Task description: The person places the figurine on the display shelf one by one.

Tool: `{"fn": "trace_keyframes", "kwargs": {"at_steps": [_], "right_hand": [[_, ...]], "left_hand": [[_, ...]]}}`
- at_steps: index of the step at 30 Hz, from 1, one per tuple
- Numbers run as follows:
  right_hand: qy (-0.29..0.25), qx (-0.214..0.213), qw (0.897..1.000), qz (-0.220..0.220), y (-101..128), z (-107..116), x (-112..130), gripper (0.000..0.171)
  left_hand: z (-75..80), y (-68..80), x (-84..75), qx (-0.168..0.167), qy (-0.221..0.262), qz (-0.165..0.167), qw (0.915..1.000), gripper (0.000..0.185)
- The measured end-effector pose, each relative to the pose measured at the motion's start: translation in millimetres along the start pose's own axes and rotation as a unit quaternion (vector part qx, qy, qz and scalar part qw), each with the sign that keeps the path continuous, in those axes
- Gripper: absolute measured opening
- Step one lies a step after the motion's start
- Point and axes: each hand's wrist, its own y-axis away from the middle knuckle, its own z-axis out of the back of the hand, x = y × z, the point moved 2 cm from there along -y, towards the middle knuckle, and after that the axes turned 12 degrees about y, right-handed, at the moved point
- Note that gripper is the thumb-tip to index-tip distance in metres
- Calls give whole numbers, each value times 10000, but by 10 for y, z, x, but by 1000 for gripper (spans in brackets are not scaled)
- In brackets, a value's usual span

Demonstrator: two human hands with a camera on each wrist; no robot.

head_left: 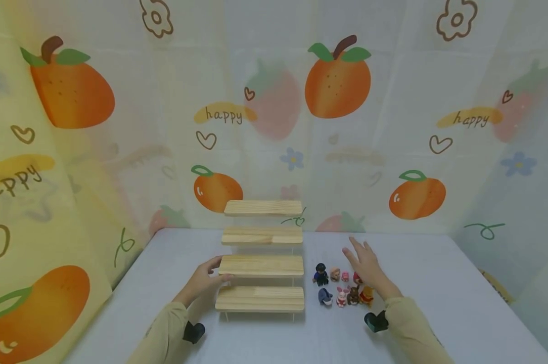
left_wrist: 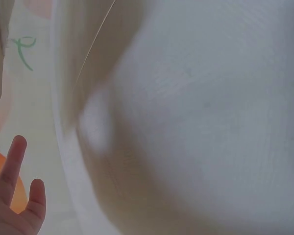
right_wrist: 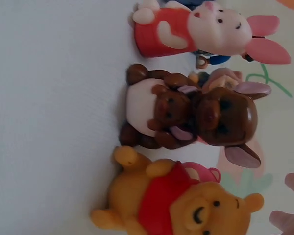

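A four-step wooden display stand (head_left: 261, 265) with pale boards and clear supports stands on the white table. At the left end of its second board from the bottom, my left hand (head_left: 204, 280) grips the board, thumb at the front edge and a finger behind; its other fingers (left_wrist: 10, 171) spread apart in the left wrist view. My right hand (head_left: 367, 263) hovers with spread fingers over the right side of several small toy figures, holding nothing. Among them are a yellow bear in a red shirt (right_wrist: 157, 200), a brown kangaroo (right_wrist: 225, 117) and a pink piglet (right_wrist: 169, 34).
Also in the group are a grey-blue donkey figure (head_left: 325, 297), a dark-clothed figure (head_left: 320, 274) and a small pink figure (head_left: 345, 276). A fruit-printed cloth (head_left: 265, 167) hangs behind and beside the white table (head_left: 438, 303). Black wrist devices (head_left: 194, 332) sit at both sleeves.
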Motion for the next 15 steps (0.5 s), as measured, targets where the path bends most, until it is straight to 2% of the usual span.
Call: {"fn": "trace_keyframes", "kwargs": {"at_steps": [8, 15], "right_hand": [[-304, -147, 9991, 263, 76, -125, 7, 54], [-539, -327, 9965, 543, 213, -201, 65, 49]], "left_hand": [[-20, 14, 46, -112, 652, -198, 9976, 65], [-61, 17, 33, -69, 1326, -281, 9908, 61]]}}
